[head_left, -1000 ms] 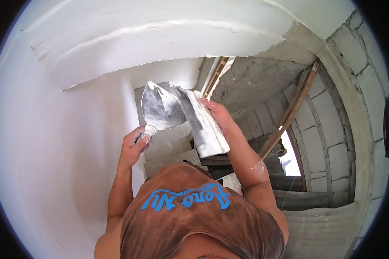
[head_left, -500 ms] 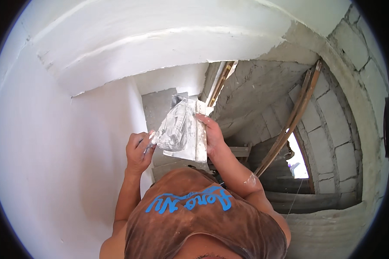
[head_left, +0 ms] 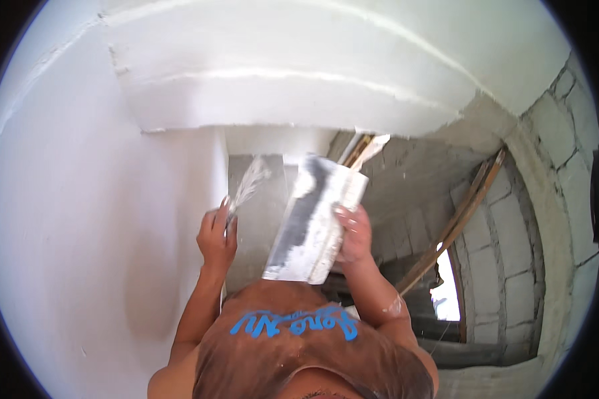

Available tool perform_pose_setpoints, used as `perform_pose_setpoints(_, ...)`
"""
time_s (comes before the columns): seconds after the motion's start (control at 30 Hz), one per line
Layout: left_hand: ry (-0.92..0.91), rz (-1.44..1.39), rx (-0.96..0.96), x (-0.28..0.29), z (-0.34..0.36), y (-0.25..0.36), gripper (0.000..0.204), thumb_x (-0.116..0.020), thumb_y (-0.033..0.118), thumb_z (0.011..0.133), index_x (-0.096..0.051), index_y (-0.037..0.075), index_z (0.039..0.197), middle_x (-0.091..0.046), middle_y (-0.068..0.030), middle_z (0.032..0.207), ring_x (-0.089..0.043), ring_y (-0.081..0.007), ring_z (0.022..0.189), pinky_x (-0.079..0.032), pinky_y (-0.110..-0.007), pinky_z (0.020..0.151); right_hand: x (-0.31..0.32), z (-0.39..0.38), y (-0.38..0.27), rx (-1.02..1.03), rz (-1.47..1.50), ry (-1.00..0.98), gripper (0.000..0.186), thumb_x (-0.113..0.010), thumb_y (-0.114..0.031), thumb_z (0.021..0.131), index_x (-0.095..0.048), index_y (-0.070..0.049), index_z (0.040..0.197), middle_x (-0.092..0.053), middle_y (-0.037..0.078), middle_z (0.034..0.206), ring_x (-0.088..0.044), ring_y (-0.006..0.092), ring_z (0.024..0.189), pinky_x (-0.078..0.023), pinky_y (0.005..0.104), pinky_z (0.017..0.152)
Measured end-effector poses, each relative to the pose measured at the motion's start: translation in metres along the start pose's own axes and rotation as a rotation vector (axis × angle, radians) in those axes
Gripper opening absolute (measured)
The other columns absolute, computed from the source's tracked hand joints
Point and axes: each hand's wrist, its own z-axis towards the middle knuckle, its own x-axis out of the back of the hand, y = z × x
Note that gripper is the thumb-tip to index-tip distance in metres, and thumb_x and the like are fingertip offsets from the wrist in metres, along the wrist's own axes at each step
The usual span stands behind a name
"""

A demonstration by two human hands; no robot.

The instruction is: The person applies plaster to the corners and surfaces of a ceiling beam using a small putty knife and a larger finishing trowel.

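Holding on the left: the person's left hand [head_left: 217, 243], fingers curled around a small putty knife [head_left: 251, 179], whose blade points up and away, blurred and nearly edge-on.
Holding on the right: the right hand [head_left: 356, 233], thumb pressed on the white-caked strip of a wide blade [head_left: 301, 219]; its other fingers are mostly hidden.
Wide blade: tilted in front of the chest, dark grey with white smears.
Between the blades: a visible gap.
Good handling: probably a firm right thumb, a steady wide blade, and light, even pressure whenever the edges meet.
Surroundings: smooth white wall [head_left: 100, 219] at left, wooden plank [head_left: 459, 219] and grey block wall [head_left: 502, 266] at right.
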Motion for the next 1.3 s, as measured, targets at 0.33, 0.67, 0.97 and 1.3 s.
perform_pose_setpoints(0.33, -0.003, -0.139, 0.256, -0.005, -0.026, -0.026, 0.041, -0.064, 0.014, 0.093, -0.058, 0.004, 0.132, -0.060, -0.0147, 0.095, -0.061, -0.0279, 0.083, -0.050, -0.038, 0.074, -0.132, 0.116, -0.102, 1.166, -1.243, -0.084, 0.045, -0.065, 0.004, 0.082, -0.061, -0.007, 0.125, -0.066, 0.012, 0.123, -0.061, 0.0275, 0.119, -0.048, 0.0418, 0.099)
perform_pose_setpoints(0.67, -0.147, -0.163, 0.313, -0.012, -0.025, -0.018, 0.038, -0.066, 0.018, 0.092, -0.062, 0.006, 0.127, -0.061, -0.0135, 0.091, -0.063, -0.0290, 0.077, -0.051, -0.039, 0.070, -0.209, 0.208, -0.050, 1.690, -1.887, -0.209, 0.034, -0.053, -0.010, 0.091, -0.062, -0.001, 0.122, -0.065, 0.017, 0.124, -0.058, 0.0337, 0.123, -0.038, 0.0546, 0.109)
perform_pose_setpoints(0.97, -0.177, -0.173, 0.310, -0.016, -0.021, -0.021, 0.038, -0.066, 0.017, 0.091, -0.062, 0.006, 0.127, -0.062, -0.0137, 0.092, -0.063, -0.0298, 0.078, -0.051, -0.039, 0.070, -0.210, 0.223, -0.028, 1.457, -1.984, -0.238, 0.036, -0.053, -0.008, 0.089, -0.060, 0.003, 0.122, -0.063, 0.023, 0.126, -0.058, 0.0376, 0.122, -0.040, 0.0531, 0.108)
perform_pose_setpoints(1.3, -0.102, -0.193, 0.267, -0.008, -0.012, -0.034, 0.039, -0.066, 0.014, 0.091, -0.060, 0.003, 0.128, -0.060, -0.0157, 0.091, -0.061, -0.0291, 0.078, -0.049, -0.039, 0.071, -0.151, 0.138, -0.030, 1.241, -1.993, -0.440, 0.041, -0.058, -0.002, 0.084, -0.061, -0.001, 0.124, -0.065, 0.019, 0.122, -0.062, 0.0358, 0.115, -0.050, 0.0456, 0.099)
